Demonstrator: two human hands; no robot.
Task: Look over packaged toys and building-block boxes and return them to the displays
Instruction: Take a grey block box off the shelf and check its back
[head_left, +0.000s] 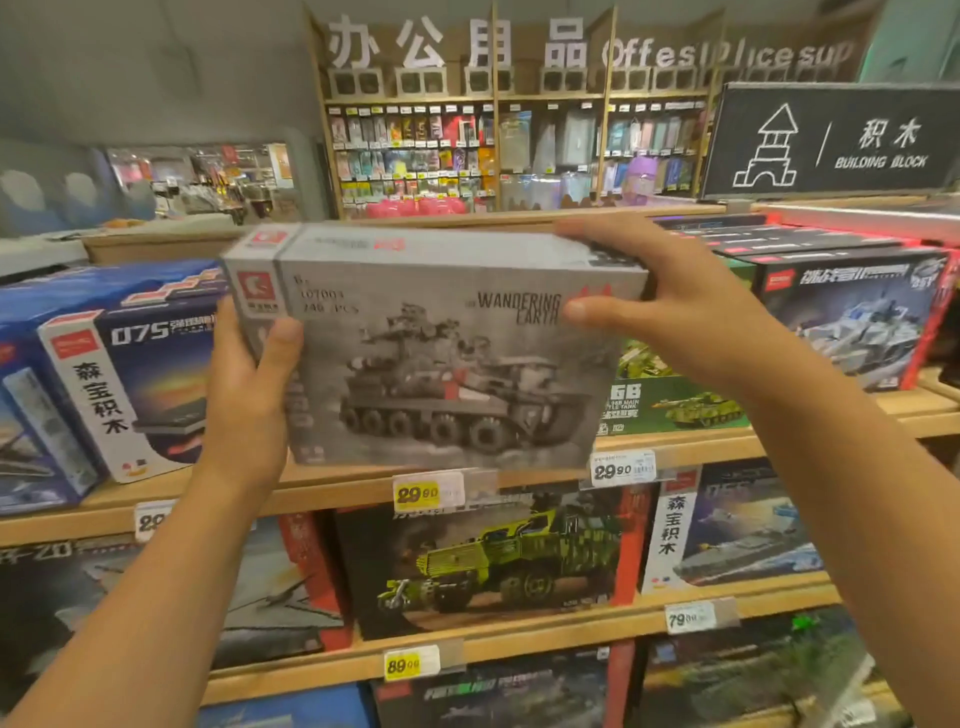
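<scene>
**Grey tank box held up at the block shelf**

Wooden shelves (519, 642) full of building-block boxes stand in front of me, in a shop with bright lights.

Closest to me are my two arms, reaching up and forward. My left hand (249, 395) grips the left end of the grey Wandering Earth tank box (436, 353). My thumb lies on the front and my fingers are hidden behind it. My right hand (670, 312) holds the top right corner, with fingers curled over the top edge and the thumb pressed on the front. I hold it at both ends so it stays flat and I can read the front.

The box is in the air, just in front of the top shelf, above the yellow 29.90 price tag (418, 493). I think it goes in the gap there, between the blue 075 box (140, 384) and the green tank box (670, 400).

Below it sits a box with a green truck (498, 561). Farther right hangs a black Building Block sign (841, 140). Far back is a wall of office supplies (467, 150).
</scene>
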